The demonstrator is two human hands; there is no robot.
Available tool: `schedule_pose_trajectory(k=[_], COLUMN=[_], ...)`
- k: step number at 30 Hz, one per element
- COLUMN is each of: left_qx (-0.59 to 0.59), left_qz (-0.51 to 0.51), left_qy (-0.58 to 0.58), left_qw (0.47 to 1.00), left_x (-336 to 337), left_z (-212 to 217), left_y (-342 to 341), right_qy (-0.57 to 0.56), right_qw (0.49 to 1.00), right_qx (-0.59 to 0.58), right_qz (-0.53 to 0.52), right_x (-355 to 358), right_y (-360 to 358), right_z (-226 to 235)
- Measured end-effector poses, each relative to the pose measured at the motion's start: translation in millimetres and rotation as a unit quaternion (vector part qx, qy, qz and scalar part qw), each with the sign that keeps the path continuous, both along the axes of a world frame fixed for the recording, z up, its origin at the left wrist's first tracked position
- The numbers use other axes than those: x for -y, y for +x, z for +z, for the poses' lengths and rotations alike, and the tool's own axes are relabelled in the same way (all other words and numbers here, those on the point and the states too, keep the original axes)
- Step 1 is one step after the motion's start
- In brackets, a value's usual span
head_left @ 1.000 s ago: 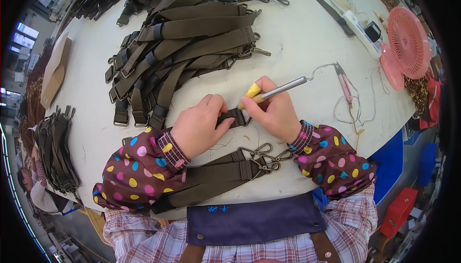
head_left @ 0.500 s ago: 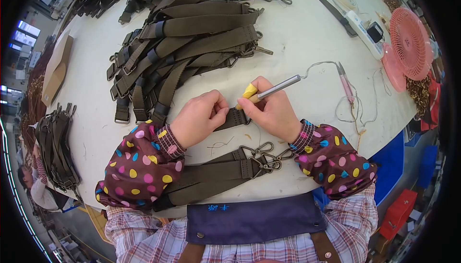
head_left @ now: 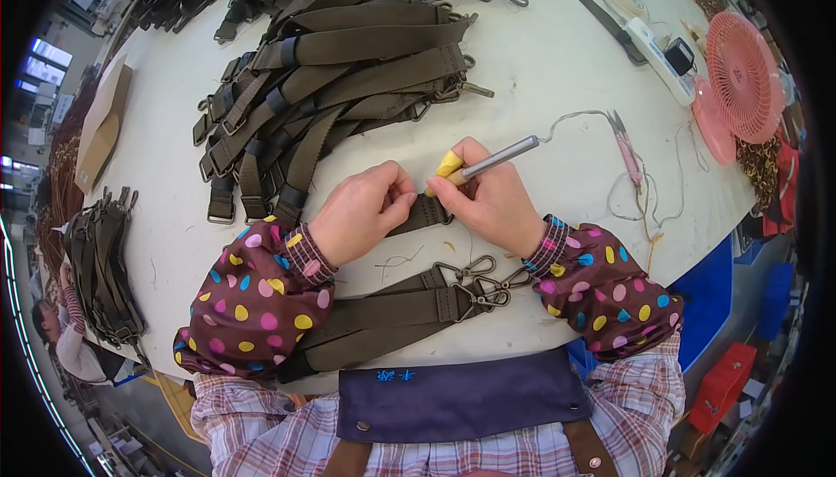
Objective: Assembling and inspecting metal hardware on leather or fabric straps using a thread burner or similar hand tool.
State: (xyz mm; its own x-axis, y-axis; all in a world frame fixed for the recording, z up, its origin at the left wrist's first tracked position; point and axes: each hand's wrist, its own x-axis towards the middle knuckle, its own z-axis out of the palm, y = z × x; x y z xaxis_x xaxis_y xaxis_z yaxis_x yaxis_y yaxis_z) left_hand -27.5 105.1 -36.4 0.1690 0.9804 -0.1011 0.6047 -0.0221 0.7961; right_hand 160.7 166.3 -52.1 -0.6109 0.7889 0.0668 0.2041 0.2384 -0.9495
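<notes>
My right hand (head_left: 501, 202) is closed round a corded pen-shaped tool (head_left: 505, 156) with a silver barrel and a tan front part; a yellow cover wraps one fingertip. The tool's front end is down by a dark olive webbing strap (head_left: 424, 214) lying on the table, and its tip is hidden by my fingers. My left hand (head_left: 364, 213) is pinched at that strap's far edge, just left of the tool; what its fingers hold is hidden. Closer to me lie more olive straps (head_left: 374, 316) with metal snap hooks (head_left: 483, 281) at their right ends.
Beyond my hands, a big heap of olive straps (head_left: 348, 50) covers the white table (head_left: 540, 67). Another bundle (head_left: 100, 259) hangs at the left edge. A pink-handled pointed tool (head_left: 629, 155), a power strip (head_left: 657, 59) and a pink fan (head_left: 740, 76) are right. A person (head_left: 74, 346) is far left.
My right hand and the pen-shaped tool have shifted very slightly left. My left hand has hardly moved, and the straps look the same.
</notes>
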Motion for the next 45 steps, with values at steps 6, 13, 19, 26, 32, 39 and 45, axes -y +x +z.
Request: schedule_pose_trajectory(k=[6,13,19,26,32,39,45], left_qx=[0.011,-0.155,-0.229,-0.418,-0.221,-0.178,-0.132], left_qz=[0.002,-0.003,-0.031,-0.108,-0.098,-0.062,-0.027], left_qy=[-0.021,0.022,0.085,0.261,0.154,0.057,0.174], left_qw=[1.0,0.988,0.969,0.863,0.958,0.98,0.976], left_x=[0,7,23,41,42,27,40], left_z=[3,16,19,12,13,16,-16], left_y=[0,-8,-13,-5,-16,2,-16], right_qy=[0.027,0.012,0.028,0.06,0.082,0.169,0.238], right_qw=[1.0,0.999,0.996,0.987,0.988,0.973,0.971], right_qx=[-0.004,-0.037,-0.082,-0.15,-0.127,-0.151,-0.021], right_qz=[-0.016,-0.018,-0.035,-0.009,0.009,-0.04,-0.024], right_x=[0,1,2,9,8,5,-17], right_y=[-2,5,13,13,8,13,-7], right_z=[-2,-2,11,14,19,14,-7])
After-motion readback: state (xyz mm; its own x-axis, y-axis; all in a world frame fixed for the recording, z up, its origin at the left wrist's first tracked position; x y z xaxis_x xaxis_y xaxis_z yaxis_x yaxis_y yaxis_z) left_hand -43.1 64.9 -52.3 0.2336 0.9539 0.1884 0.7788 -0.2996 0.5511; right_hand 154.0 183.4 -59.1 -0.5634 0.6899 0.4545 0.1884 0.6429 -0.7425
